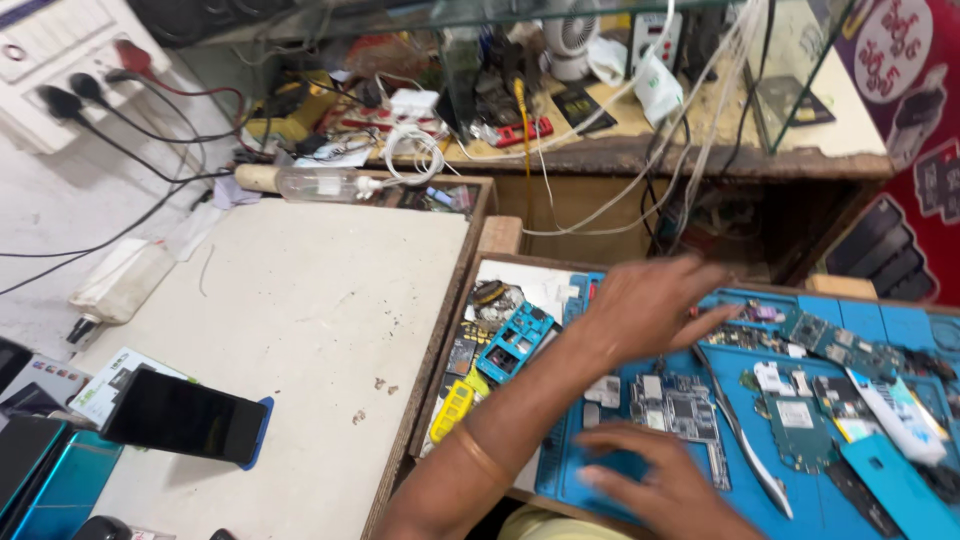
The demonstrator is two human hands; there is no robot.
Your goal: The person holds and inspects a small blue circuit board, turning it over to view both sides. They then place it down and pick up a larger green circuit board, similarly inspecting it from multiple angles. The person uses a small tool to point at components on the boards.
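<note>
Nearest the camera, the right hand (665, 480) is hovering low over the blue work mat (600, 470), fingers spread flat and blurred, its grip wide and holding nothing. Just beyond its fingertips a bare circuit board (680, 405) is lying on the mat, with long metal tweezers (745, 440) resting beside it. Such a board is probably light, thin and stiff, but fragile: its populated face is best left untouched, so the bare edges look like the safest place to pinch it.

Further out, the left hand (650, 305), with a gold bangle (480, 455) on its forearm, is reaching across the mat with fingers extended and loose, its grip open and empty too. To the left of that arm, a blue phone frame (515, 340) and a yellow part (452, 410) are sitting in the wooden tray (440, 350). More boards (835, 345) are lying at the mat's far right.

On the pale surface (300, 300) to the left, a dark phone (185, 415) is lying face up, and a clear bottle (320, 183) is lying on its side at the far edge.
</note>
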